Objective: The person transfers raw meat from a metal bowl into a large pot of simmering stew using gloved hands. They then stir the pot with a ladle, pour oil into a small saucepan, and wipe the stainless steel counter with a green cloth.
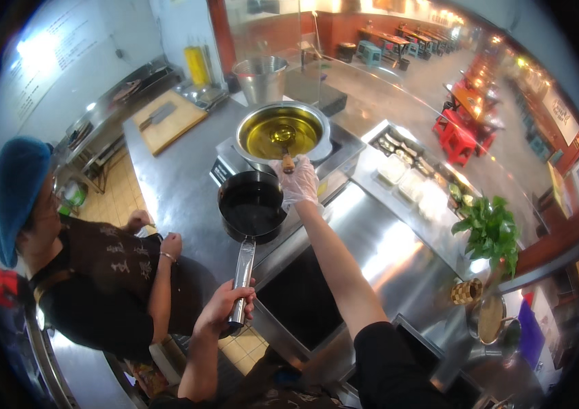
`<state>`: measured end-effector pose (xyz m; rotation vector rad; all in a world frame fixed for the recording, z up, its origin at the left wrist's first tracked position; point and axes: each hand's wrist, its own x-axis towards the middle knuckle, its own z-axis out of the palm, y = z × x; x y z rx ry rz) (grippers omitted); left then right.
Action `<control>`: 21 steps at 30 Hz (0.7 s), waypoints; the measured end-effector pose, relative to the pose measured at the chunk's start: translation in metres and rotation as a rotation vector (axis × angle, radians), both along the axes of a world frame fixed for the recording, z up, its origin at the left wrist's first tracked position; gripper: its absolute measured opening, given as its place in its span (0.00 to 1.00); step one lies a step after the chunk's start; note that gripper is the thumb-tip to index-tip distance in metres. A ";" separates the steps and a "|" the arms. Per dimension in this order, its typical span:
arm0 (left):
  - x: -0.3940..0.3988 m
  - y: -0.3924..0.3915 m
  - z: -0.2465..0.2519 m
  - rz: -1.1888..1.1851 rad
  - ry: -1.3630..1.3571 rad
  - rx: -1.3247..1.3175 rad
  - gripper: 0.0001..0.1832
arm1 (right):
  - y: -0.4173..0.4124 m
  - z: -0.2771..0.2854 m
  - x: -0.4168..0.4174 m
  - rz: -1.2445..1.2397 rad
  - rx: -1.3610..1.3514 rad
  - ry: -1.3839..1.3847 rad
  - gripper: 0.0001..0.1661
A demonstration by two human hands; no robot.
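Observation:
My left hand point(225, 305), bare, is closed round the foil-wrapped handle of a dark saucepan point(251, 209), held over the edge of the steel counter. In a clear plastic glove, my right hand point(297, 181) grips the wooden handle of a ladle point(288, 162). The ladle's bowl is down in the yellow oil point(269, 135) of a wide steel pot point(326, 122). This pot stands just beyond the saucepan, on a portable cooktop point(225, 161). Dark liquid or a dark bottom shows inside the saucepan; I cannot tell which.
A co-worker in a blue cap point(18, 199) stands close at the left, hands near the counter edge. A cleaver point(158, 115) lies on a cutting board point(177, 122) at the back left. A metal bucket point(260, 82) is behind the pot; food trays point(412, 184) and a plant point(491, 230) are right.

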<state>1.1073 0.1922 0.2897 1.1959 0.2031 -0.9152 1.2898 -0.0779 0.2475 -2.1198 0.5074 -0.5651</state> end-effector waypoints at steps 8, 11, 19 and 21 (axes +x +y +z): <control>0.065 0.010 0.005 -0.095 0.056 -0.074 0.25 | -0.026 -0.007 0.046 -0.221 0.007 -0.389 0.23; 0.079 0.019 0.002 -0.135 0.071 -0.128 0.22 | -0.043 0.026 0.061 -0.168 0.045 -0.250 0.19; 0.094 0.026 -0.003 -0.229 0.073 -0.146 0.24 | -0.123 0.048 0.080 0.082 -0.464 -0.028 0.20; 0.098 0.025 -0.003 -0.244 0.069 -0.148 0.25 | -0.142 0.049 0.081 0.109 -0.354 -0.063 0.19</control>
